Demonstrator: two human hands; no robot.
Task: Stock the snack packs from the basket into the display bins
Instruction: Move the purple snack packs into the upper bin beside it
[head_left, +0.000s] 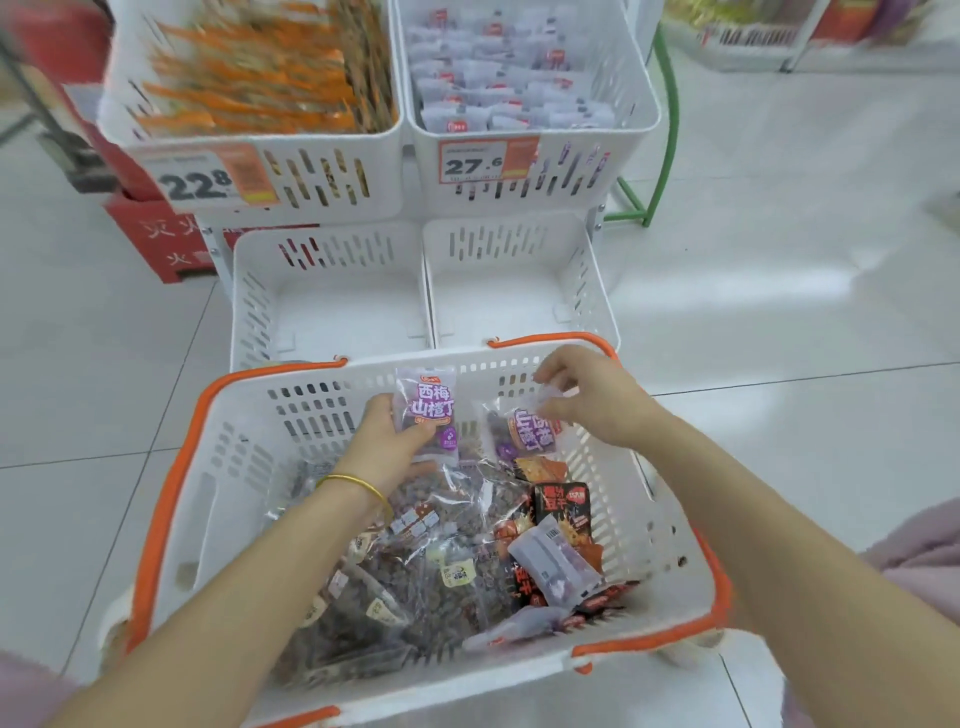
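Observation:
A white basket (249, 447) with orange handles sits low in front of me, holding several snack packs: clear bags of dark snacks, black-and-red packs and purple packs. My left hand (387, 441) grips an upright purple snack pack (426, 410) inside the basket's far end. My right hand (592, 397) pinches the top edge of a second purple pack (524, 434), which hangs sideways. Beyond the basket stand two lower display bins, left (332, 306) and right (511, 296), both with bare floors.
Above them are two upper bins: the left bin (249, 73) holds orange packs with a 22.8 price tag, the right bin (514, 67) holds purple-white packs with a 27.6 tag. A red box (156, 244) stands at left, a green rack leg (660, 156) at right. White tile floor surrounds.

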